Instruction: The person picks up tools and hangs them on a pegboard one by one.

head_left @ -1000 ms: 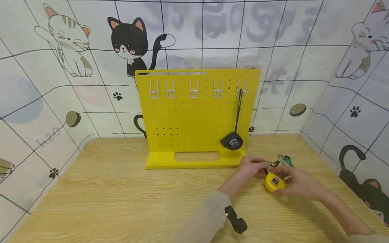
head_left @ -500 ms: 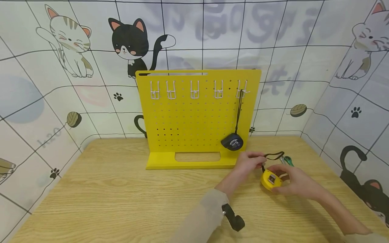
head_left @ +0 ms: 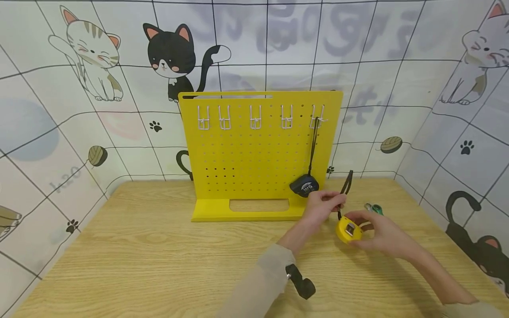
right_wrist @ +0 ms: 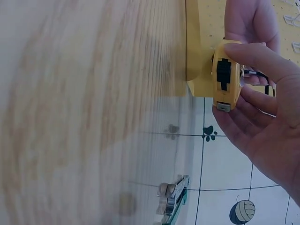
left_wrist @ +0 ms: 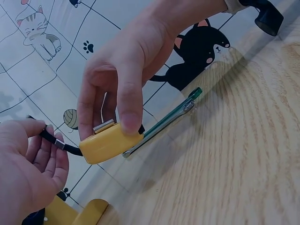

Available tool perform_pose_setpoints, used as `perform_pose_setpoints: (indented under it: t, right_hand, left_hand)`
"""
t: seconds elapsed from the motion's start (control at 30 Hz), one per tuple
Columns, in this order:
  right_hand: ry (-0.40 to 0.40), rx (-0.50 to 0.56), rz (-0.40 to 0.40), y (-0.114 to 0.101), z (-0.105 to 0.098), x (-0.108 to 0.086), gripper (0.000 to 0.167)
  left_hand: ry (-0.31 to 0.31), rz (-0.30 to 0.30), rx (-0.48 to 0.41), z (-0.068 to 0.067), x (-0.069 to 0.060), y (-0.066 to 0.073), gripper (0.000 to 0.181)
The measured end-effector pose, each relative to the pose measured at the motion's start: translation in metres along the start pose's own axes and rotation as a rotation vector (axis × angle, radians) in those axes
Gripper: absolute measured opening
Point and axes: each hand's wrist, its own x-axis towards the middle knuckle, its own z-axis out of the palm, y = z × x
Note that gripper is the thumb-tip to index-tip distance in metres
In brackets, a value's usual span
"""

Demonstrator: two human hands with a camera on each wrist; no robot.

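Observation:
A yellow tape measure (head_left: pixel 347 230) is gripped by the right hand (head_left: pixel 379 234), thumb on one side and fingers on the other, just above the table. Its black wrist strap (head_left: pixel 347 183) sticks up as a loop, and the left hand (head_left: pixel 321 206) pinches the strap's lower part between thumb and fingers. In the left wrist view the strap (left_wrist: pixel 58 143) runs taut from the left fingers to the yellow case (left_wrist: pixel 110 143). The right wrist view shows the black slide button (right_wrist: pixel 224 71) on the case. A black tape measure (head_left: pixel 305 185) hangs by its cord from the pegboard's rightmost hook.
The yellow pegboard (head_left: pixel 258 154) stands on the table against a cat-print backdrop, with a row of white wire hooks (head_left: pixel 255 118) along its top. Behind the right hand lie a green-handled tool (head_left: pixel 377 209) and a silver wrench (left_wrist: pixel 159 129). Bare wood table (head_left: pixel 159 265) spreads to the left.
Both hands have shifted slightly left and upward with the yellow tape measure. The strap, earlier lying low to the right, now stands upright above the left fingers.

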Motion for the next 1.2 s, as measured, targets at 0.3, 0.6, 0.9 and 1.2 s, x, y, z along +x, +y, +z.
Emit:
perform_pose_setpoints:
  t: [0.3, 0.6, 0.9, 1.2]
  right_hand:
    - [0.049, -0.007, -0.032, -0.005, 0.006, 0.012, 0.064]
    - [0.112, -0.004, -0.092, -0.016, 0.009, 0.027, 0.061]
    - [0.162, 0.010, -0.113, -0.018, 0.020, 0.039, 0.059]
    - [0.175, 0.063, -0.133, -0.033, 0.028, 0.055, 0.059]
  left_hand:
    - [-0.044, 0.151, -0.007, -0.014, 0.003, 0.010, 0.020]
    - [-0.023, 0.275, 0.005, -0.025, 0.007, 0.023, 0.016]
    - [0.019, 0.303, 0.020, -0.034, 0.010, 0.031, 0.018]
    - [0.072, 0.359, 0.028, -0.049, 0.011, 0.048, 0.019]
